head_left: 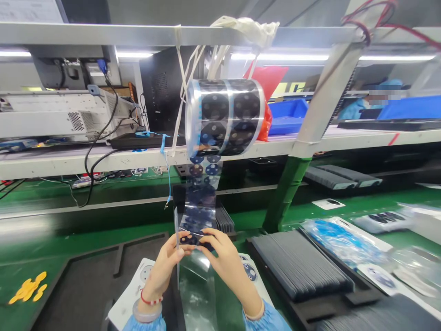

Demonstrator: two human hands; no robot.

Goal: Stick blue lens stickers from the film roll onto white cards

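Observation:
A roll of clear film (225, 117) with round dark stickers hangs by white ties from the shelf frame. Its strip (200, 202) runs down to my hands, and below them the film is bare and transparent. My left hand (168, 257) grips a thin flat panel (177, 225), seen almost edge-on, with fingertips reaching to the strip's left edge. On the strip's right side, my right hand (222, 255) pinches the film beside a dark round sticker (189, 239). Whether that sticker is partly peeled I cannot tell.
At left lies a black tray (86, 271), near yellow pieces (29, 287). A rack of grey panels (299, 262) stands right, beside a blue-tinted plastic bag (344, 241). A green-wrapped post (287, 193) rises behind it. Another person (358, 108) is at the far right.

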